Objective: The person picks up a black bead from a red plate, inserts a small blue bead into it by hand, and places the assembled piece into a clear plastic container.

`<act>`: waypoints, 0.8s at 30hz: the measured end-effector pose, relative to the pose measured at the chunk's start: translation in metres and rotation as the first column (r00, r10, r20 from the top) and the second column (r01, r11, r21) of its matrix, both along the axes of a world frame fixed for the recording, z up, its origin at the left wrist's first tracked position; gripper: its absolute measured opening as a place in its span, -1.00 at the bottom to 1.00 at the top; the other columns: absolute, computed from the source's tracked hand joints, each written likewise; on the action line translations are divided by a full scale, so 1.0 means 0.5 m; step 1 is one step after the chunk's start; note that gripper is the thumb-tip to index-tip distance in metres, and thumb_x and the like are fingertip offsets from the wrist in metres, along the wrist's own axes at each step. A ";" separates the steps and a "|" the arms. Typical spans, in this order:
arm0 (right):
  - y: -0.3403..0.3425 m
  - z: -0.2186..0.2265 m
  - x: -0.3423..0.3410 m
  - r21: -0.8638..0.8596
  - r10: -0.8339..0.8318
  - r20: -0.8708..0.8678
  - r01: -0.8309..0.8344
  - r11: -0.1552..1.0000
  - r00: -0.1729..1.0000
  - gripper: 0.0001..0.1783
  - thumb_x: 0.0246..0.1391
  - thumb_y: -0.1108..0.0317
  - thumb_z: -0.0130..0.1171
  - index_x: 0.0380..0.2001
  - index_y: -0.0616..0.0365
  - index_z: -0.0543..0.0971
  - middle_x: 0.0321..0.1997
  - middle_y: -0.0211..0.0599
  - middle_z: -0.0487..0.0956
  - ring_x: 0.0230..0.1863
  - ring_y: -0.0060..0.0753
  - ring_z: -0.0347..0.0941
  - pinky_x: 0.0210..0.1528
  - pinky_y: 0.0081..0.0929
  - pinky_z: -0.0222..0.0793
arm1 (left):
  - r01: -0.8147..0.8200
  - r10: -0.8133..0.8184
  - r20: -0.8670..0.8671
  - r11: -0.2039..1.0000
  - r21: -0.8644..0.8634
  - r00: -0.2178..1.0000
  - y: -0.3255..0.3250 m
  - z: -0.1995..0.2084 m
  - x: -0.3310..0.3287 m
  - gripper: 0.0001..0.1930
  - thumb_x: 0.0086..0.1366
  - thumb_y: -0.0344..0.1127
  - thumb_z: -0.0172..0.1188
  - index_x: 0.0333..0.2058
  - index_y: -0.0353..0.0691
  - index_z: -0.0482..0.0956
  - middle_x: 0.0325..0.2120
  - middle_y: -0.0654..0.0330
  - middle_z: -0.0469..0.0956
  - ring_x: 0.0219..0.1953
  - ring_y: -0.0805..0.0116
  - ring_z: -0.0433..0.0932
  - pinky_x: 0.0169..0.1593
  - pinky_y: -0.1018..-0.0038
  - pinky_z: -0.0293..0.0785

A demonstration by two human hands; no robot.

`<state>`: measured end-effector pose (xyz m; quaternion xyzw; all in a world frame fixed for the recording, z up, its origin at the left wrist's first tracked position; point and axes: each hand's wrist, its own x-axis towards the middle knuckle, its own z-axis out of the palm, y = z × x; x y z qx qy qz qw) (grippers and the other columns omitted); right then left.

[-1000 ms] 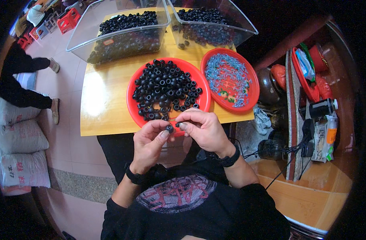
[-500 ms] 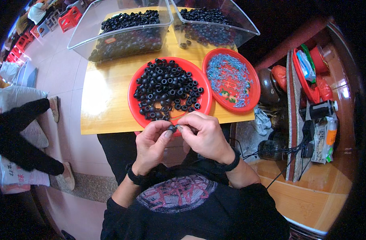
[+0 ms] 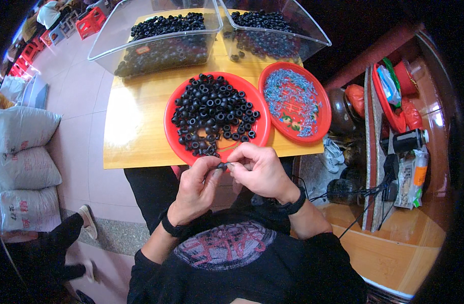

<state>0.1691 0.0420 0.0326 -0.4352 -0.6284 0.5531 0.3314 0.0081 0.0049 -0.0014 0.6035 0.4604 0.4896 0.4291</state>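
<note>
Frame centre: your left hand (image 3: 194, 186) has its fingers clamped on a black bead (image 3: 222, 166) by the red plate's lower rim; your right hand (image 3: 260, 171) has fingers together beside it — any content hidden. A slackened pinch could drop the bead past the desk (image 3: 140, 153).

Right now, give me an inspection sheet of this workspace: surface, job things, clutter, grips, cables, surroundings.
Surface: yellow wooden table, glare at left.
Job's things: red plate of black pieces; red tray of small bluish pieces; two clear bins of more black pieces.
Clutter: pale shoes and jumbled packages, right of the table.
Grips: left grip pinches a small dark piece at the plate's near edge; right grip is closed against it.
Cables: black cables bunched at the right.
Surroundings: stacked sacks, red stools, another person's legs, left.
</note>
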 end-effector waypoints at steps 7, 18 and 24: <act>0.008 0.016 0.008 -0.271 0.019 -0.197 -0.073 0.960 0.980 -0.97 -0.05 0.51 0.10 -0.48 0.22 0.45 -0.55 -0.46 0.48 -0.54 -0.76 0.38 -0.54 -0.72 0.33 | 0.095 -0.096 -0.030 0.995 -0.034 0.995 -0.001 0.018 -0.012 -0.88 0.19 -0.54 -0.01 -0.27 -0.41 0.39 -0.44 0.18 0.49 -0.39 0.50 0.49 -0.29 0.59 0.44; 0.008 -0.017 0.004 0.514 0.016 0.140 -0.086 0.853 0.990 -0.93 -0.13 0.62 0.05 -0.48 0.32 0.45 -0.57 -0.27 0.47 -0.51 -0.49 0.44 -0.51 -0.52 0.33 | 0.046 -0.047 -0.025 0.998 -0.046 0.999 0.011 0.013 -0.003 -0.89 0.18 -0.52 0.03 -0.30 -0.39 0.41 -0.48 0.16 0.49 -0.43 0.51 0.47 -0.34 0.59 0.40; 0.014 0.003 0.013 -0.185 0.037 -0.163 -0.068 0.980 0.986 -0.97 -0.03 0.52 0.06 -0.46 0.25 0.46 -0.56 -0.50 0.44 -0.52 -0.76 0.35 -0.56 -0.71 0.27 | 0.080 -0.036 0.228 0.979 -0.186 0.973 0.007 0.004 0.002 -0.85 0.23 -0.44 0.01 -0.24 -0.37 0.41 -0.41 0.19 0.51 -0.42 0.57 0.45 -0.38 0.66 0.37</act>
